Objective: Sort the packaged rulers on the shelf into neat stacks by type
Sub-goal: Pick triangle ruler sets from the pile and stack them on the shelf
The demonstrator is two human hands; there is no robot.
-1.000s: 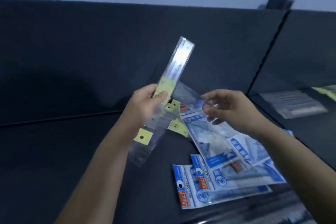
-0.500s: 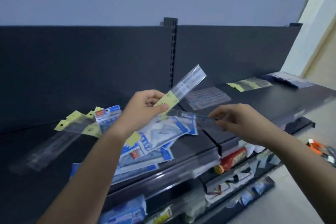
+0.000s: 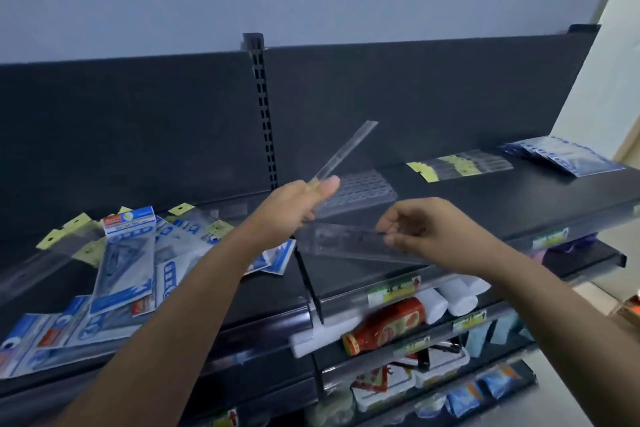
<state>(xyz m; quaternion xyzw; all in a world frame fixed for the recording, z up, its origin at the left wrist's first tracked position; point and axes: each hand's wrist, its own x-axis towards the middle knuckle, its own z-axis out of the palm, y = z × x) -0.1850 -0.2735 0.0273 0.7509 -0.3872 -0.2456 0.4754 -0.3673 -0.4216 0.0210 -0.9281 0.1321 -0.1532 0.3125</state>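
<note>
The shelf (image 3: 519, 204) is a matte black metal deck running across the middle of the frame, backed by a flat dark panel (image 3: 138, 135) and split by a slotted upright (image 3: 265, 121).

At lower left, a loose pile of packaged rulers (image 3: 128, 253) lies overlapped at mixed angles: glossy clear sleeves, blue-and-white printed cards and yellow hang tabs.

At upper right, three groups lie on the deck:
- a blue-and-white pack stack (image 3: 568, 158) at the far right;
- a clear sleeve stack with yellow tabs (image 3: 464, 165) beside it;
- a ribbed clear stack (image 3: 360, 189) nearer the centre, partly behind the hands.

Both forearms rise from the lower edge toward the centre. The left hand (image 3: 294, 208) is curled into a fist round the lower end of a narrow clear ruler pack (image 3: 349, 146), with the thumb laid along it; the pack slants up and to the right. The right hand (image 3: 426, 232), knuckles up, pinches the right end of a flat clear ruler (image 3: 339, 243) between thumb and fingertips; the ruler lies nearly level above the deck's front edge, just below the left hand.
</note>
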